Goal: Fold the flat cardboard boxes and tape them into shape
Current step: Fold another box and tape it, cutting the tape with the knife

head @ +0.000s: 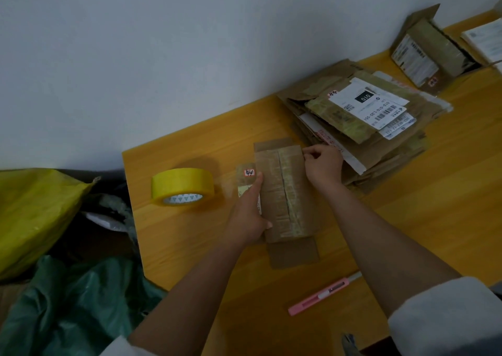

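Bottom centre: pink knife (320, 296) lies on the table (190, 233), untouched, well apart from both hands; mid-frame the box (288, 192) sits centre, being worked, old tape along its seam, end flaps sticking out near and far. Left hand (248, 214) lies along the box's left side, fingers about straight, thumb on top, steadying it; right hand (323, 164) at the box's far right corner, fingers curled, pinching the edge there. Step, by my read: squaring up and closing the flaps, taping not yet begun. Next move needs the flaps held shut with one hand while the other gets the tape roll (182, 187), left of the box, near; loose tape end not visible. Upper right: flat stack (361, 116) waits; beyond it one erected box (423, 48) at the wall.
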`<state>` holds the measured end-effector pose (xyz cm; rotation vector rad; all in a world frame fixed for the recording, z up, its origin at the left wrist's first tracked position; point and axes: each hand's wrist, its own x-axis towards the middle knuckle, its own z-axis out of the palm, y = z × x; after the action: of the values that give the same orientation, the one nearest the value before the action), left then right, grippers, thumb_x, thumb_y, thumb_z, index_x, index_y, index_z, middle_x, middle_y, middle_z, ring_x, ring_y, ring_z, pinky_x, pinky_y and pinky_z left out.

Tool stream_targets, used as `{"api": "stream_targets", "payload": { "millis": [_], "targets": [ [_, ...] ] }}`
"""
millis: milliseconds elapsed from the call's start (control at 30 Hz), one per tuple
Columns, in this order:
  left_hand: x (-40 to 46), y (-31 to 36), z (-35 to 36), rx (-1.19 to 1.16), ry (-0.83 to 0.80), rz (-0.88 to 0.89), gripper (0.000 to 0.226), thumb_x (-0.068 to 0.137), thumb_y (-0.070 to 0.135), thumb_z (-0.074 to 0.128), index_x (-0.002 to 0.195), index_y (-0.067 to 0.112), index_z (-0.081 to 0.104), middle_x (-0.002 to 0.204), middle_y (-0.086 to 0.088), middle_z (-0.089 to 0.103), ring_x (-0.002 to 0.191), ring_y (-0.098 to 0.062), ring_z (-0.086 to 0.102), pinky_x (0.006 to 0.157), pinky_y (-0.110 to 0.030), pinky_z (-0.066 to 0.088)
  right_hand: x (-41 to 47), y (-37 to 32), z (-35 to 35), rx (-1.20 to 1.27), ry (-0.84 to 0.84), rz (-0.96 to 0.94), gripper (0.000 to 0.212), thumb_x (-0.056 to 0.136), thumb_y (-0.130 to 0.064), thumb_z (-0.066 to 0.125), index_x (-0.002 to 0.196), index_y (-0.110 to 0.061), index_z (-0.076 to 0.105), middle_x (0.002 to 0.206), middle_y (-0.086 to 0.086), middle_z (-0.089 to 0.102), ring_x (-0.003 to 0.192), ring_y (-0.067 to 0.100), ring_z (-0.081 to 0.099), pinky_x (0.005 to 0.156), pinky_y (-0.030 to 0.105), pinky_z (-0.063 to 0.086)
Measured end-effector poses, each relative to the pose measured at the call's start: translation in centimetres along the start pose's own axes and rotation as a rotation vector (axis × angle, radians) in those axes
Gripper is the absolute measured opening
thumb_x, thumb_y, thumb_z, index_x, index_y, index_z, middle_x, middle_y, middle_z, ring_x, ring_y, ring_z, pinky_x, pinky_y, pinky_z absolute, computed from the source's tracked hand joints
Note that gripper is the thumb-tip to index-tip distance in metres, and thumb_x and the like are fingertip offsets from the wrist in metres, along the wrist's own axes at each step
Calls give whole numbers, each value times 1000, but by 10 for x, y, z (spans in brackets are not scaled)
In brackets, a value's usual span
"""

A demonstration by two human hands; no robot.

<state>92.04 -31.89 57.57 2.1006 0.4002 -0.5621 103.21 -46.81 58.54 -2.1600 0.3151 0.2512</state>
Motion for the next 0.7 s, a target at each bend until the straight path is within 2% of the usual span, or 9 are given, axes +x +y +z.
{"api": "stream_targets", "payload": {
  "millis": [100,200,300,400,500,567,633,700],
  "targets": [
    [2,0,1,-12,-2,-4,120,70,-8,77,155,35,4,157,0,26,139,-27,34,103,-48,44,-6,0,-6,94,-109,103,42,90,5,45,125,-7,65,130,7,60,123,18,51,93,21,36],
    [1,1,1,-34,-6,-17,120,70,-9,77,154,36,5,157,2,26,139,-26,34,103,-47,45,-13,1,-8,213,-141,185,46,90,4,42,129,-9,61,134,5,57,128,18,47,92,23,37],
    [1,2,1,-36,-4,-16,120,70,-10,77,155,35,5,157,1,26,138,-26,35,102,-47,46,-15,4,-10,291,-138,237,44,91,3,44,130,-11,61,135,4,56,124,14,47,91,24,38],
    [1,2,1,-36,0,-8,118,70,-11,76,155,34,6,156,0,27,136,-26,37,100,-46,48,-16,8,-7,324,-138,253,43,92,2,45,129,-12,61,133,3,57,111,8,45,88,24,38],
    [0,3,1,-41,1,4,116,72,-11,75,155,32,6,156,0,27,136,-25,36,98,-38,48,-14,11,-5,379,-140,275,41,93,1,45,128,-12,62,121,0,60,103,7,48,78,19,41],
    [-1,3,0,-43,7,3,115,73,-11,74,156,30,6,156,-1,28,135,-24,38,95,-35,48,-11,10,-5,394,-205,314,44,92,3,44,128,-14,62,117,-4,59,104,9,50,79,22,45],
    [-2,3,0,-42,18,-2,115,73,-10,75,156,30,7,156,-2,28,137,-24,36,98,-40,48,-7,13,-8,480,-272,386,47,91,4,42,127,-18,63,123,-2,60,110,15,55,87,29,50],
    [-4,4,0,-33,18,-2,115,73,-9,76,156,30,7,156,-3,28,137,-25,36,99,-42,48,-9,16,-11,617,-301,446,47,94,4,38,128,-19,61,122,3,61,106,19,59,82,30,52]
  ]
}}
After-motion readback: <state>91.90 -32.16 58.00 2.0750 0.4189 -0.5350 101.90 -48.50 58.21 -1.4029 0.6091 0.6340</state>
